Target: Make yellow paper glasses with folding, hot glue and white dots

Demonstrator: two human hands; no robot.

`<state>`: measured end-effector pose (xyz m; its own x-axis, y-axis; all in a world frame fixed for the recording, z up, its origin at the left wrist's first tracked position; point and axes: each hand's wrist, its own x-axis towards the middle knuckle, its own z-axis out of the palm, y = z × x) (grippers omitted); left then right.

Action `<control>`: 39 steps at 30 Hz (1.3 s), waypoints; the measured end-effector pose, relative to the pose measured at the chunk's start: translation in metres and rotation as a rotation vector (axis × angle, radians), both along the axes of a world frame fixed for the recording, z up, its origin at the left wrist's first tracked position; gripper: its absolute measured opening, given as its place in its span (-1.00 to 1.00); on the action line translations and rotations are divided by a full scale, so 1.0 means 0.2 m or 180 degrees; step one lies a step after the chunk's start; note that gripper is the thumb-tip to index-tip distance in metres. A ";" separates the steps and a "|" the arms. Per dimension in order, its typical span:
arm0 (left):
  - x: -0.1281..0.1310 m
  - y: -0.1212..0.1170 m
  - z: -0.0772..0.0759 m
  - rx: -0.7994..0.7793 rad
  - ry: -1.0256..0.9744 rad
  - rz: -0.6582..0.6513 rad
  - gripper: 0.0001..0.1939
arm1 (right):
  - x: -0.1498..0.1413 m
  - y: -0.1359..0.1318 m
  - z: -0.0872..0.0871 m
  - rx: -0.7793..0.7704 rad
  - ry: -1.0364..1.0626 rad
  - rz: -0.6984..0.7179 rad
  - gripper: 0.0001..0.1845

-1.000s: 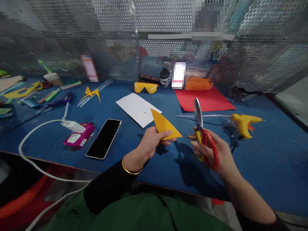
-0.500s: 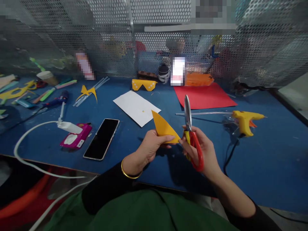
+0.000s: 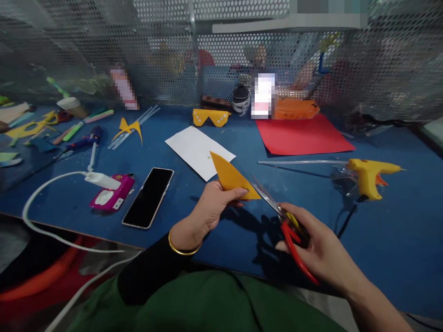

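My left hand [image 3: 212, 206] pinches a folded yellow paper triangle [image 3: 229, 176] just above the blue table [image 3: 387, 240]. My right hand [image 3: 320, 249] grips red-and-yellow handled scissors [image 3: 280, 216]. Their blades point up-left, and the tips reach the triangle's right corner. The blades look nearly closed. Both hands hover over the near middle of the table.
A white sheet [image 3: 197, 150] and red sheet [image 3: 302, 133] lie behind the hands. A yellow glue gun [image 3: 370, 175] rests at right, a black phone [image 3: 148, 197] and pink charger [image 3: 110, 196] with white cable at left. Yellow paper glasses [image 3: 210, 117] and craft scraps sit by the perforated metal screen [image 3: 104, 46].
My right hand has swung the scissors from upright to pointing up-left and dropped lower, bringing the blade tips to the yellow triangle. The left hand stayed nearly in place.
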<state>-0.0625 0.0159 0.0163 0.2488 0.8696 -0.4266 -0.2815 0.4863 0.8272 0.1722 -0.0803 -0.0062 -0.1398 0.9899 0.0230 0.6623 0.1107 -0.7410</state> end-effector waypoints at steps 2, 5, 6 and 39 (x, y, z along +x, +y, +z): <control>0.00 0.00 0.00 -0.0001 0.0040 -0.0025 -0.79 | -0.01 0.00 0.01 0.0004 -0.0021 -0.0001 -0.33; 0.00 0.00 0.00 -0.0019 0.0078 -0.0053 -0.79 | -0.03 0.00 0.02 0.0089 -0.0066 0.0012 -0.34; 0.00 0.00 0.00 -0.0027 0.0080 -0.0060 -0.80 | -0.03 0.00 0.02 0.0139 -0.0089 0.0011 -0.34; 0.00 0.00 0.00 0.0066 0.0234 -0.0242 -0.87 | -0.05 -0.03 0.03 0.0268 0.0125 0.0018 -0.42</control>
<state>-0.0635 0.0162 0.0158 0.2831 0.8582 -0.4281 -0.1826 0.4864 0.8544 0.1614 -0.0868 -0.0008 -0.1427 0.9835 0.1116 0.6320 0.1773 -0.7544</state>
